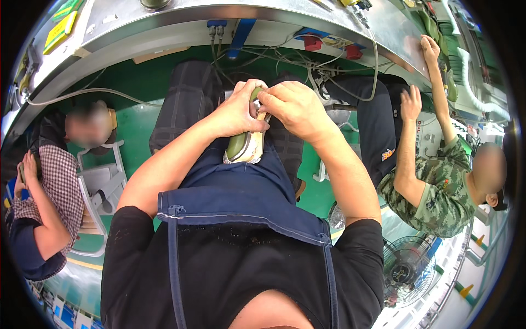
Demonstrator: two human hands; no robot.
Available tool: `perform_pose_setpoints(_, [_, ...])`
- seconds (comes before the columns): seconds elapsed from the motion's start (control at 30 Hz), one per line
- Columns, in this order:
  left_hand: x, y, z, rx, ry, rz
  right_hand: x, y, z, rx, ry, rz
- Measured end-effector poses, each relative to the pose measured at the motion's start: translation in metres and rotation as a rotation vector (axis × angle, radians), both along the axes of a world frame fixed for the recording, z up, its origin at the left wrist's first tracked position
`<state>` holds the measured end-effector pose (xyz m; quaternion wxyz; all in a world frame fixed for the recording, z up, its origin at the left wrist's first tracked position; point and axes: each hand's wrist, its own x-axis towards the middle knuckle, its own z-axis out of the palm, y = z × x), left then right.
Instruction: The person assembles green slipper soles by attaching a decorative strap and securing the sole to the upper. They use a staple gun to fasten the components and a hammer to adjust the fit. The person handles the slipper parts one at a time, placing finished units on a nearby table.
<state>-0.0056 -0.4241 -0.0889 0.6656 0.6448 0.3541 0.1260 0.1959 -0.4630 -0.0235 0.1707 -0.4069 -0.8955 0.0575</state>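
An olive-green shoe upper (pixel 236 147) with a pale, cream underside lies over my lap, resting on the dark blue apron (pixel 230 203). My left hand (pixel 239 111) is wrapped round its left side, thumb across the pale face. Against its far right edge, the fingers of my right hand (pixel 293 109) are pinched together at the green rim. Whether they also grip a small tool or a loose strip is hidden by the knuckles. My hands nearly meet at the far end of the shoe upper.
A metal workbench (pixel 192 21) curves across the far side, with yellow-green boxes (pixel 60 33) at its left. Cables (pixel 274 55) and red plugs (pixel 312 43) hang beneath it. One person sits on each side of me. A fan (pixel 402 271) stands behind at right, a white chair (pixel 101 189) at left.
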Motion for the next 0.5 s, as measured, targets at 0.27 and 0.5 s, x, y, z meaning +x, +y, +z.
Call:
perform_pose_setpoints(0.27, [-0.001,-0.001,0.003,0.021,0.009,-0.003,-0.008,-0.007,0.005,0.141,-0.202,0.029])
perform_pose_setpoints(0.5, [0.000,-0.002,-0.001,0.144,0.018,0.002,-0.010,-0.007,-0.005,0.258,-0.215,0.047])
